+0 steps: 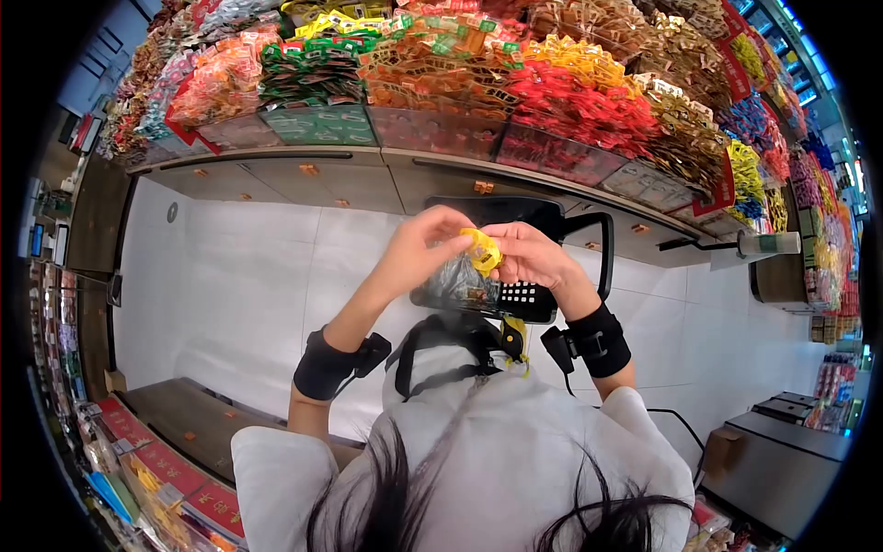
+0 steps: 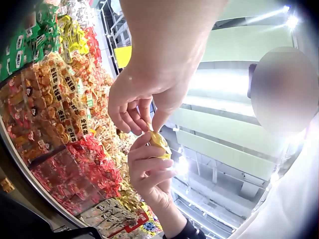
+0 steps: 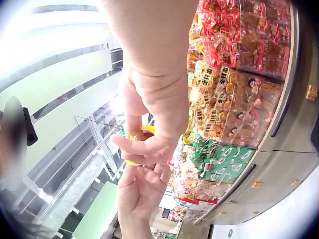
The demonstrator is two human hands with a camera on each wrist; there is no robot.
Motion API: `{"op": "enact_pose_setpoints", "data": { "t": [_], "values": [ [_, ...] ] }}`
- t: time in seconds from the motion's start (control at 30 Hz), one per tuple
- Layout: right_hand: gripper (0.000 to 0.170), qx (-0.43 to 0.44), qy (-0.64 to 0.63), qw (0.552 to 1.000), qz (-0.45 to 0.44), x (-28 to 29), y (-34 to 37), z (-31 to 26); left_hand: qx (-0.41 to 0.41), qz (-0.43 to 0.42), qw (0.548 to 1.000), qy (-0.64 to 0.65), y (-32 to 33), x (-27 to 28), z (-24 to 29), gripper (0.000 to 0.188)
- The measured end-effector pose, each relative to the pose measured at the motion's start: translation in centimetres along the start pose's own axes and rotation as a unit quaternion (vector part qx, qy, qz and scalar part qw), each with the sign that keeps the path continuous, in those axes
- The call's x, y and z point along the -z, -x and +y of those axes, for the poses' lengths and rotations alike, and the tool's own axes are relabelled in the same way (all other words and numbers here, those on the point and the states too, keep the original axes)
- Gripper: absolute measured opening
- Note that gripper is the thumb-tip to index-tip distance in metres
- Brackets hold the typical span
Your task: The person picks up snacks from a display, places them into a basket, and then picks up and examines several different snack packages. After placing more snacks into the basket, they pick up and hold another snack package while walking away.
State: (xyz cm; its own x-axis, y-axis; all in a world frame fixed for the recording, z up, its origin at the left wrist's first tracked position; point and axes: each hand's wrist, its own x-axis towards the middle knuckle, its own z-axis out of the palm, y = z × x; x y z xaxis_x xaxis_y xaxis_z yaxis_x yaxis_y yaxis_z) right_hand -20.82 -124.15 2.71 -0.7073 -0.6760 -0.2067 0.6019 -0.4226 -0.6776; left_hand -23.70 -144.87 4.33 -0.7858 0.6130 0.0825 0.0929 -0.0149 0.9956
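L hand (image 1: 425, 247) & R hand (image 1: 533, 259) both pinch the yellow pack (image 1: 482, 254) roughly over the basket (image 1: 538, 213), so imo too hard a tug prob rips it, or a slack grip drops it floorward.

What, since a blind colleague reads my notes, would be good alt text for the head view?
A person's left hand and right hand pinch a small yellow packet, seen from above over a black basket. Beyond them, clear-fronted bins are heaped with colourful wrapped packets.
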Motion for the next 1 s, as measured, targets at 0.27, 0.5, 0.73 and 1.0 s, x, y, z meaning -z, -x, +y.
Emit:
{"op": "enact_pose_setpoints", "data": {
  "t": [0.27, 0.5, 0.73, 1.0],
  "values": [
    [0.022, 0.141, 0.110, 0.976, 0.125, -2.2, 0.0, -1.1, 0.054, 0.107, 0.968, 0.221, 0.8, 0.0, -0.5, 0.010],
    [0.011, 0.260, 0.234, 0.913, 0.212, -4.0, -1.8, -0.9, 0.036, 0.123, 0.939, 0.320, 1.8, -0.8, -0.8, 0.006],
    [0.011, 0.199, 0.197, 0.932, 0.229, -3.9, -2.2, 0.2, 0.058, 0.121, 0.923, 0.362, 3.1, -0.7, -1.4, 0.006],
    [0.008, 0.265, 0.224, 0.908, 0.237, -3.0, -2.4, -0.7, 0.073, 0.116, 0.934, 0.329, 1.4, -0.5, -1.0, 0.007]
  ]
}}
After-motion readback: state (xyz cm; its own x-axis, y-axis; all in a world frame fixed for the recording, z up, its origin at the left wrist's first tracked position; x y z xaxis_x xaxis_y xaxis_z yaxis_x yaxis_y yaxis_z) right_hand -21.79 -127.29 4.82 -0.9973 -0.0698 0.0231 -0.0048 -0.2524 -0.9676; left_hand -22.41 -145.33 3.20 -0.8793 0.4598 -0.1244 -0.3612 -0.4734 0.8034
